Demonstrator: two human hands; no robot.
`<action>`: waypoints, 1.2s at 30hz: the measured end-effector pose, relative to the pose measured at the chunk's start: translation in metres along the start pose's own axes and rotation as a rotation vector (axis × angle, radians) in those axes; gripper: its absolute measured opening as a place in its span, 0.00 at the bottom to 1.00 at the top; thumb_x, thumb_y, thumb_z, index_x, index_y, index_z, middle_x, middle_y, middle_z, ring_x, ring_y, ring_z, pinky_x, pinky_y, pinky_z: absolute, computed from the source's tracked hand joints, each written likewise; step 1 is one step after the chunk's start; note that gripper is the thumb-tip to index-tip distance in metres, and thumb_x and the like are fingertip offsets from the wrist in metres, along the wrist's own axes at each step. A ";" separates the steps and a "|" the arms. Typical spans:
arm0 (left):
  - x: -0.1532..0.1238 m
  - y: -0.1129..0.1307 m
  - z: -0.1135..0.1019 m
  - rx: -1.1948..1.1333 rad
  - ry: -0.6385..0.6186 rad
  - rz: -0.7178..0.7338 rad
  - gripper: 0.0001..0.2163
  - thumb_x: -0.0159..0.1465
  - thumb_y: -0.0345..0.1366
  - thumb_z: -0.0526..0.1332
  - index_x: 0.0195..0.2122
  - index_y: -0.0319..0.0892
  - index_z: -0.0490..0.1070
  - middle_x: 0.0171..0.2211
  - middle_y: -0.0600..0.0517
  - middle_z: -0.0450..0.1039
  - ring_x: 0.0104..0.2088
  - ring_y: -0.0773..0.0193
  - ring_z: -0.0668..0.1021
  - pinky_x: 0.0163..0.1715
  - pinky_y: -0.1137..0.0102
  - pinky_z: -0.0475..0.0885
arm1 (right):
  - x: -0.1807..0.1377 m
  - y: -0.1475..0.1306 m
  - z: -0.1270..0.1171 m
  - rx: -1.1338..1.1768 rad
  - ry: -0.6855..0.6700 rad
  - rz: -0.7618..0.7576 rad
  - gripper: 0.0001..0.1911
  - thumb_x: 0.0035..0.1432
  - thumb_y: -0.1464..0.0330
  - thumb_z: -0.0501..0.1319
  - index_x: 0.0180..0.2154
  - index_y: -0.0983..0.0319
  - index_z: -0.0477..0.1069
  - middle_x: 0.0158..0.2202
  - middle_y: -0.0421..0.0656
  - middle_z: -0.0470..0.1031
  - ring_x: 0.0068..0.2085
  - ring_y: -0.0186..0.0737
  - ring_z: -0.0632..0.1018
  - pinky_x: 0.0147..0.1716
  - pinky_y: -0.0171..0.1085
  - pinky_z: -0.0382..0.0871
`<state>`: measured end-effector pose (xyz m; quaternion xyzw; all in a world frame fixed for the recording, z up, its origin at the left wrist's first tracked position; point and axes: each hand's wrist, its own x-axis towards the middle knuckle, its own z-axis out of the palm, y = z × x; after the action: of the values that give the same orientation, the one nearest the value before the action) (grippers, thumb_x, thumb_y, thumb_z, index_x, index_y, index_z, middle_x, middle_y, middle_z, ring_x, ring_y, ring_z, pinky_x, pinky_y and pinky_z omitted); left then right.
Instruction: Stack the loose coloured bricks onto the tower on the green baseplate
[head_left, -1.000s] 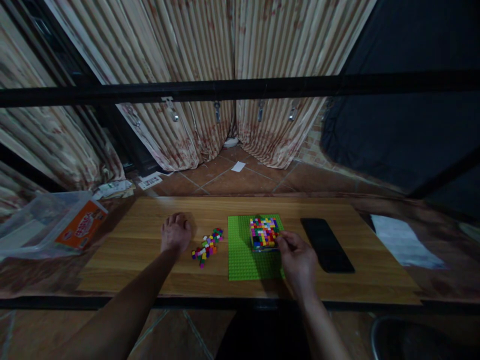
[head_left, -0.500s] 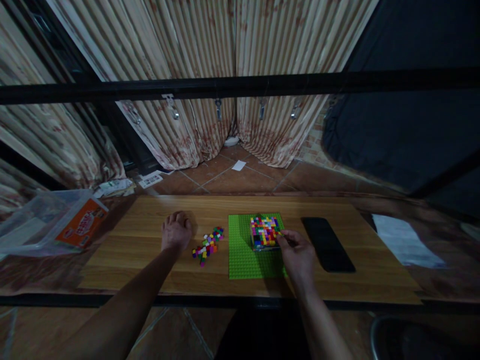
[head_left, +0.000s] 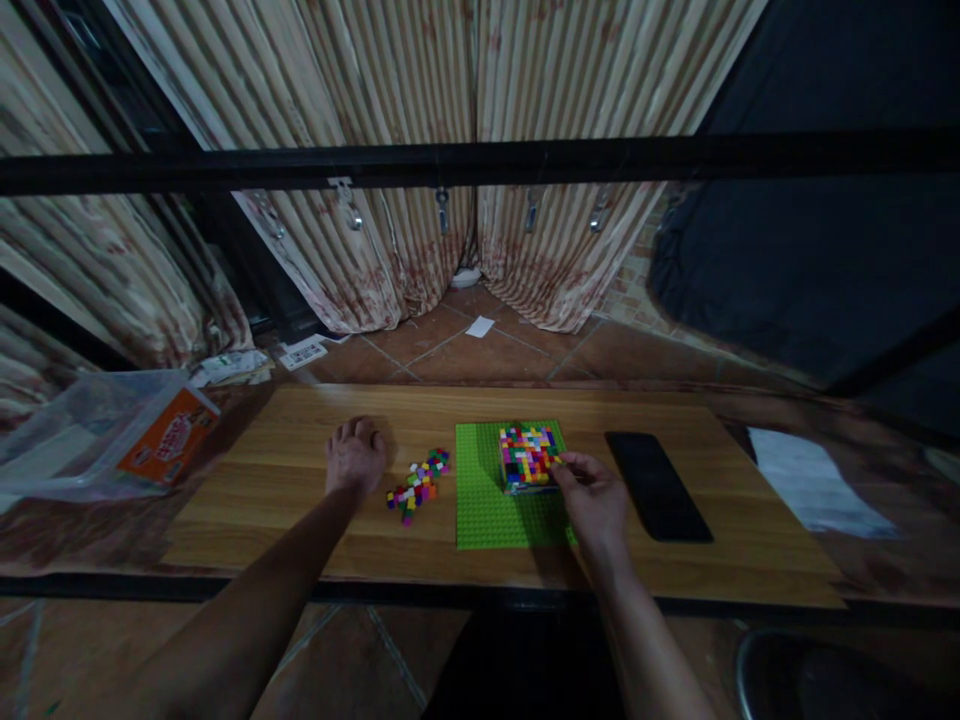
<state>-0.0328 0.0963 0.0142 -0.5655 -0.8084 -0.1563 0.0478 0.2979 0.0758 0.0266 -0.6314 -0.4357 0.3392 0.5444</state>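
Observation:
A built-up block of small multicoloured toy bricks (head_left: 529, 458) stands on the right part of a green studded baseplate (head_left: 480, 510). At the block's right edge, my right hand (head_left: 596, 495) has thumb and forefinger pinched together on a tiny yellowish brick, mostly hidden by the fingertips. My left hand (head_left: 355, 455) rests palm down on the tabletop with its fingers loosely laid out, holding nothing. Just right of it lies a loose scatter of small bricks (head_left: 416, 490) in many colours, apart from the hand.
A black phone-shaped slab (head_left: 658, 487) lies right of the baseplate on the wooden table (head_left: 255, 500). Beyond the table's left end is a clear plastic bin (head_left: 97, 435) with an orange label. White paper (head_left: 814, 480) lies off the right end. A dark bar (head_left: 480, 163) crosses beyond the table.
The view has shifted slightly. My right hand stays at the block's right edge with its fingers still pinched; my left hand has not moved on the table.

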 end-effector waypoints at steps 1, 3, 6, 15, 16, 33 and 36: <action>0.000 0.000 0.000 -0.003 -0.003 -0.001 0.19 0.66 0.38 0.49 0.54 0.39 0.69 0.55 0.42 0.69 0.55 0.50 0.69 0.55 0.57 0.62 | 0.000 0.000 0.000 0.005 0.001 0.002 0.16 0.45 0.58 0.66 0.33 0.64 0.77 0.28 0.45 0.79 0.29 0.42 0.77 0.31 0.39 0.70; 0.000 0.001 0.000 -0.004 -0.007 -0.006 0.19 0.65 0.38 0.49 0.54 0.39 0.69 0.55 0.42 0.69 0.55 0.50 0.69 0.55 0.57 0.62 | 0.001 0.001 0.000 0.010 -0.003 -0.002 0.17 0.45 0.58 0.66 0.33 0.64 0.77 0.29 0.45 0.79 0.30 0.42 0.77 0.32 0.39 0.70; 0.000 0.001 0.001 0.002 -0.001 -0.014 0.20 0.65 0.38 0.49 0.55 0.39 0.68 0.56 0.42 0.69 0.55 0.49 0.69 0.55 0.56 0.62 | 0.002 0.003 -0.001 -0.007 -0.019 -0.005 0.17 0.46 0.58 0.66 0.34 0.64 0.77 0.30 0.45 0.79 0.30 0.42 0.77 0.32 0.39 0.70; 0.000 0.000 0.002 0.028 -0.007 -0.006 0.20 0.66 0.39 0.48 0.55 0.38 0.68 0.56 0.42 0.69 0.55 0.49 0.69 0.55 0.56 0.63 | 0.015 0.003 -0.011 -0.232 -0.115 -0.272 0.24 0.50 0.61 0.62 0.49 0.61 0.74 0.52 0.52 0.73 0.52 0.52 0.74 0.48 0.49 0.70; 0.000 0.000 0.002 0.028 -0.007 -0.006 0.20 0.66 0.39 0.48 0.54 0.38 0.69 0.56 0.42 0.69 0.55 0.49 0.69 0.55 0.56 0.63 | 0.020 0.002 -0.012 -0.251 -0.162 -0.327 0.25 0.50 0.62 0.62 0.51 0.60 0.73 0.57 0.51 0.70 0.57 0.53 0.70 0.53 0.51 0.67; -0.001 -0.001 0.003 0.003 0.016 0.000 0.19 0.65 0.38 0.49 0.54 0.38 0.69 0.56 0.41 0.70 0.55 0.49 0.69 0.56 0.56 0.63 | 0.053 0.003 -0.020 -0.038 -0.800 -0.319 0.24 0.58 0.66 0.58 0.57 0.50 0.69 0.66 0.40 0.61 0.68 0.46 0.58 0.67 0.53 0.46; -0.001 -0.001 0.003 -0.003 0.020 0.005 0.19 0.65 0.39 0.49 0.54 0.39 0.69 0.55 0.42 0.70 0.55 0.49 0.70 0.56 0.56 0.63 | 0.051 0.003 -0.020 -0.023 -0.838 -0.325 0.23 0.60 0.63 0.59 0.58 0.50 0.69 0.66 0.42 0.61 0.67 0.48 0.59 0.66 0.53 0.48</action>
<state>-0.0333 0.0962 0.0105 -0.5659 -0.8062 -0.1633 0.0555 0.3364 0.1142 0.0295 -0.3689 -0.7158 0.4709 0.3602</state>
